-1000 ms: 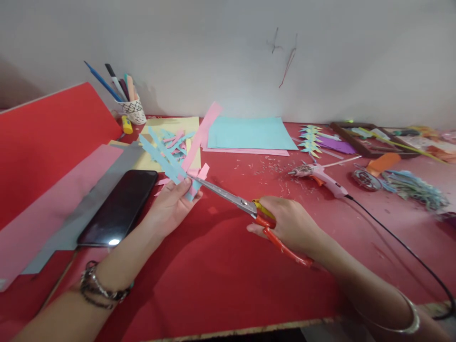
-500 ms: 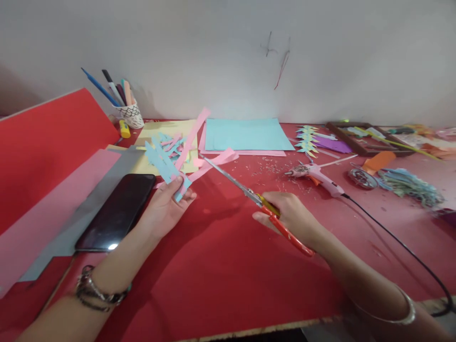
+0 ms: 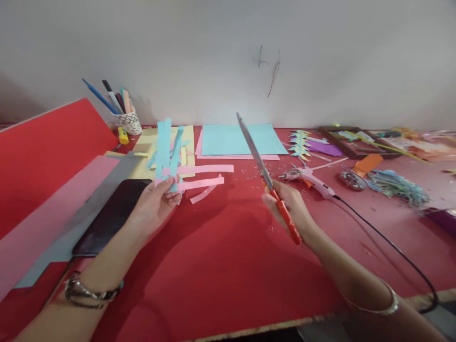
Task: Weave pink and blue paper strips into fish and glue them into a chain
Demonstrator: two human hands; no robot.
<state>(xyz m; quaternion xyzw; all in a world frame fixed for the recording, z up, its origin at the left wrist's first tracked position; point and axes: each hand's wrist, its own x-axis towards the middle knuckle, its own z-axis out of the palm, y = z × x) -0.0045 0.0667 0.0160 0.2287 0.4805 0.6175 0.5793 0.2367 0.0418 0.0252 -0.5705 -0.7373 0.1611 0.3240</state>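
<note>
Pinched in my left hand (image 3: 160,197) are woven paper strips, with light blue strips (image 3: 164,145) pointing up and pink strips (image 3: 210,169) reaching out to the right. My right hand (image 3: 290,204) grips a pair of scissors (image 3: 254,145) by the red handle; the long blades look closed and point up toward the wall. Scissors and strips are apart. Behind the left hand, a yellow sheet (image 3: 142,139) bears blue and pink paper scraps, partly hidden by the strips. Stacked light blue sheets (image 3: 242,137) lie at the back, over pink ones.
A black phone (image 3: 110,218) lies left of my left hand. To the right are a pink glue gun (image 3: 317,183) with a black cord, a folded paper braid (image 3: 299,144) and a brown tray (image 3: 356,147). A pen cup (image 3: 130,122) stands at back left.
My left hand has turned the strips, so the blue ones now stand upright and the pink ones point right. The scissors have swung from pointing left to pointing up, away from the strips.
</note>
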